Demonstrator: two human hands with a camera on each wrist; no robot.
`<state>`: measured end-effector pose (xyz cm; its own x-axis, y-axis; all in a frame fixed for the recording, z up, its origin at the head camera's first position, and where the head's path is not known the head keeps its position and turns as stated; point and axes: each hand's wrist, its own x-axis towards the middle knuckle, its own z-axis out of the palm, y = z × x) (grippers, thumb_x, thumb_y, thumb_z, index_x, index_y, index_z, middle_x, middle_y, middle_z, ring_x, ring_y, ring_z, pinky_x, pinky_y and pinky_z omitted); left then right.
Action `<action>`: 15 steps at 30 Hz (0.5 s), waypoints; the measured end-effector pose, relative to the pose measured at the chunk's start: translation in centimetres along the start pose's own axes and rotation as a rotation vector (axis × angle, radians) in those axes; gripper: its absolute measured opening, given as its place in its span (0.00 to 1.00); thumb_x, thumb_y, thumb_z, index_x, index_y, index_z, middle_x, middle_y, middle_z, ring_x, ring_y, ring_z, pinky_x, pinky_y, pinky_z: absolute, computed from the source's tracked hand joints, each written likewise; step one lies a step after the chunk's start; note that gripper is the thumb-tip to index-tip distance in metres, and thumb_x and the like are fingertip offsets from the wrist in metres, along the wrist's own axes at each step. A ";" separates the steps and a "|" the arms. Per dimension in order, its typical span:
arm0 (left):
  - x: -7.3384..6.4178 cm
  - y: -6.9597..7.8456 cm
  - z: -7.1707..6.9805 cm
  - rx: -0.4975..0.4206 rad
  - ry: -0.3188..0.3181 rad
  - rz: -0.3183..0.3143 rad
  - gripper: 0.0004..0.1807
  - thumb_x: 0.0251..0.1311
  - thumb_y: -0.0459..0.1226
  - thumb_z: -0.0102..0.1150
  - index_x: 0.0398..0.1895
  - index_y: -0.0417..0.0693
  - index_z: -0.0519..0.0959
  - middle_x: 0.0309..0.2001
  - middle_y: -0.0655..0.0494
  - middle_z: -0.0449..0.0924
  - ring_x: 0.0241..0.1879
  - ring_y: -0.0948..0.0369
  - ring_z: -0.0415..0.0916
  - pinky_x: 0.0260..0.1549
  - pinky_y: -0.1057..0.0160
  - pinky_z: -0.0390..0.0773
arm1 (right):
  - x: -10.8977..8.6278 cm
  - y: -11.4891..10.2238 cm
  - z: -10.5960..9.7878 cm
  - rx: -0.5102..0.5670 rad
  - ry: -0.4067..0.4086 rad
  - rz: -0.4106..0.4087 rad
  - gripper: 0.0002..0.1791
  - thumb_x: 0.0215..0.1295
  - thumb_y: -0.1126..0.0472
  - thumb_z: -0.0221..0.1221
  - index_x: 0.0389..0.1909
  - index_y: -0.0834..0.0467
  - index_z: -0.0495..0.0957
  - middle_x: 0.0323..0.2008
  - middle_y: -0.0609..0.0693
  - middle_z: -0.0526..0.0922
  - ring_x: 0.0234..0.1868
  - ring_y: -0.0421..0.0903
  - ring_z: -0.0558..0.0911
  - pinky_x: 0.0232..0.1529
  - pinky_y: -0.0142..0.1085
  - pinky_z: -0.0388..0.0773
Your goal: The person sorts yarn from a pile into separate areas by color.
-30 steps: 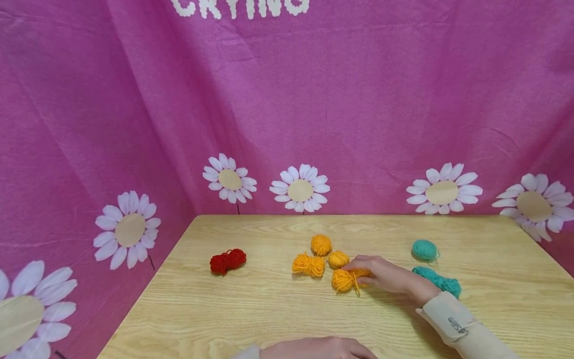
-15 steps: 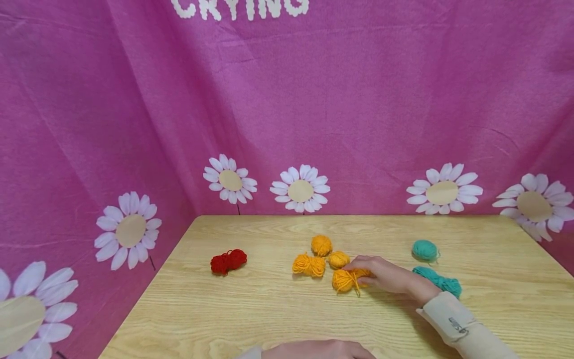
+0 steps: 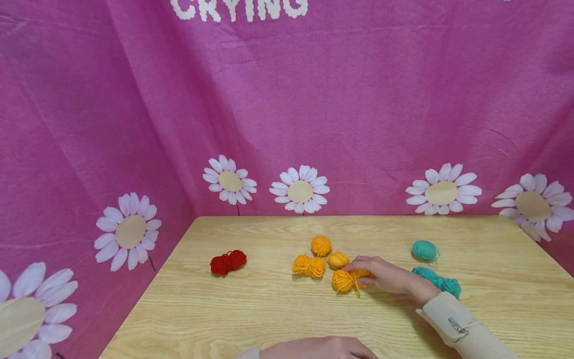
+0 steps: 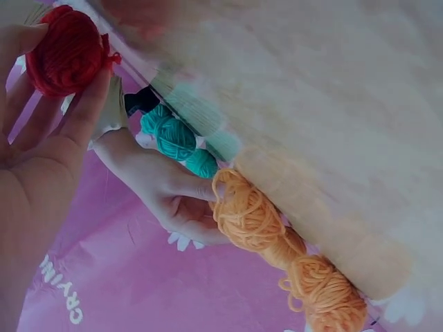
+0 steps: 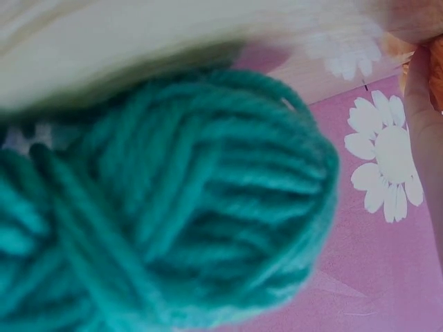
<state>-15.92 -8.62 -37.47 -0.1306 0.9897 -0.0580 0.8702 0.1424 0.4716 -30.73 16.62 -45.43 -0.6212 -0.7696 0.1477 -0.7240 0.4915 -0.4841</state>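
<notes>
My right hand (image 3: 387,274) grips the right end of an orange yarn skein (image 3: 344,281), tied at its middle, on the table. Beside that skein lie an orange yarn ball (image 3: 338,260), another orange ball (image 3: 321,246) and a second tied orange skein (image 3: 308,266). At the bottom edge of the head view my left hand (image 3: 320,348) shows only its back. In the left wrist view that left hand (image 4: 52,152) holds a red yarn ball (image 4: 66,52) between thumb and fingers. The right wrist view shows part of my right hand (image 5: 426,104) at its right edge.
A red yarn skein (image 3: 228,263) lies on the left of the wooden table (image 3: 251,309). To the right are a teal ball (image 3: 424,250) and a teal skein (image 3: 437,281), close by my right forearm. A pink cloth (image 3: 358,99) with printed daisies hangs behind and at the sides.
</notes>
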 end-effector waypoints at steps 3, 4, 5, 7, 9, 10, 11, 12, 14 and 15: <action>1.1 -3.2 2.9 0.076 -0.010 -0.023 0.24 0.69 0.46 0.54 0.67 0.59 0.71 0.66 0.69 0.71 0.63 0.80 0.63 0.57 0.86 0.64 | 0.0 0.0 0.0 0.004 -0.006 0.001 0.20 0.69 0.64 0.57 0.61 0.54 0.76 0.55 0.49 0.81 0.56 0.46 0.79 0.59 0.43 0.78; 1.1 -3.8 3.3 0.105 -0.006 -0.020 0.24 0.68 0.46 0.57 0.67 0.60 0.71 0.66 0.69 0.70 0.64 0.79 0.63 0.57 0.86 0.64 | 0.0 0.0 -0.1 0.004 -0.007 0.003 0.20 0.69 0.64 0.57 0.61 0.54 0.76 0.55 0.49 0.81 0.56 0.46 0.79 0.59 0.42 0.78; 1.0 -4.2 3.6 0.126 -0.002 -0.009 0.25 0.67 0.47 0.56 0.67 0.61 0.70 0.67 0.70 0.69 0.65 0.79 0.62 0.58 0.85 0.64 | 0.0 -0.1 -0.1 0.003 -0.009 0.002 0.20 0.69 0.64 0.57 0.61 0.54 0.76 0.55 0.49 0.81 0.56 0.46 0.79 0.59 0.42 0.78; 0.8 -4.5 3.7 0.162 0.003 0.004 0.26 0.68 0.49 0.55 0.68 0.62 0.69 0.67 0.71 0.68 0.66 0.80 0.60 0.59 0.85 0.63 | 0.0 -0.1 -0.2 0.001 -0.008 -0.007 0.20 0.69 0.63 0.57 0.61 0.54 0.76 0.55 0.49 0.81 0.56 0.47 0.79 0.58 0.42 0.78; 0.6 -4.4 3.6 0.182 0.007 0.005 0.26 0.68 0.50 0.54 0.68 0.63 0.68 0.67 0.73 0.68 0.66 0.81 0.59 0.60 0.85 0.63 | 0.0 -0.1 -0.2 0.000 -0.006 -0.016 0.20 0.69 0.63 0.57 0.61 0.54 0.76 0.55 0.50 0.81 0.55 0.47 0.79 0.57 0.43 0.78; 0.5 -4.4 3.5 0.189 0.010 0.008 0.25 0.69 0.50 0.53 0.68 0.64 0.68 0.67 0.73 0.68 0.66 0.81 0.59 0.60 0.85 0.62 | 0.0 -0.2 -0.3 0.000 -0.006 -0.017 0.20 0.69 0.63 0.57 0.61 0.54 0.76 0.55 0.50 0.81 0.55 0.47 0.79 0.57 0.42 0.79; 0.5 -4.4 3.4 0.194 0.015 0.014 0.24 0.69 0.50 0.52 0.68 0.64 0.68 0.67 0.73 0.68 0.66 0.81 0.59 0.61 0.85 0.61 | 0.0 -0.2 -0.3 -0.002 -0.005 -0.020 0.20 0.69 0.63 0.57 0.61 0.55 0.76 0.54 0.50 0.81 0.55 0.47 0.79 0.57 0.42 0.79; 0.4 -4.4 3.4 0.195 0.019 0.016 0.24 0.70 0.50 0.51 0.68 0.63 0.69 0.66 0.72 0.69 0.66 0.81 0.59 0.61 0.85 0.61 | 0.0 -0.2 -0.3 -0.002 -0.004 -0.021 0.20 0.69 0.63 0.57 0.61 0.55 0.76 0.54 0.50 0.82 0.55 0.47 0.79 0.57 0.42 0.79; 0.3 -4.5 3.3 0.197 0.028 0.017 0.23 0.71 0.49 0.50 0.67 0.63 0.70 0.66 0.71 0.70 0.65 0.80 0.60 0.60 0.85 0.61 | 0.0 -0.2 -0.2 -0.003 -0.003 -0.018 0.20 0.69 0.64 0.57 0.61 0.55 0.76 0.54 0.49 0.82 0.55 0.47 0.79 0.58 0.42 0.78; 0.2 -4.5 3.4 0.193 0.029 0.015 0.23 0.71 0.49 0.49 0.67 0.62 0.70 0.66 0.71 0.70 0.65 0.80 0.61 0.60 0.85 0.61 | 0.0 -0.2 -0.2 -0.004 -0.002 -0.018 0.20 0.69 0.64 0.57 0.61 0.54 0.76 0.54 0.49 0.82 0.56 0.46 0.79 0.58 0.42 0.78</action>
<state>-18.28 -9.02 -42.58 -0.1281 0.9914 -0.0250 0.9469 0.1298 0.2942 -30.64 16.58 -45.12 -0.6076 -0.7791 0.1543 -0.7361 0.4794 -0.4779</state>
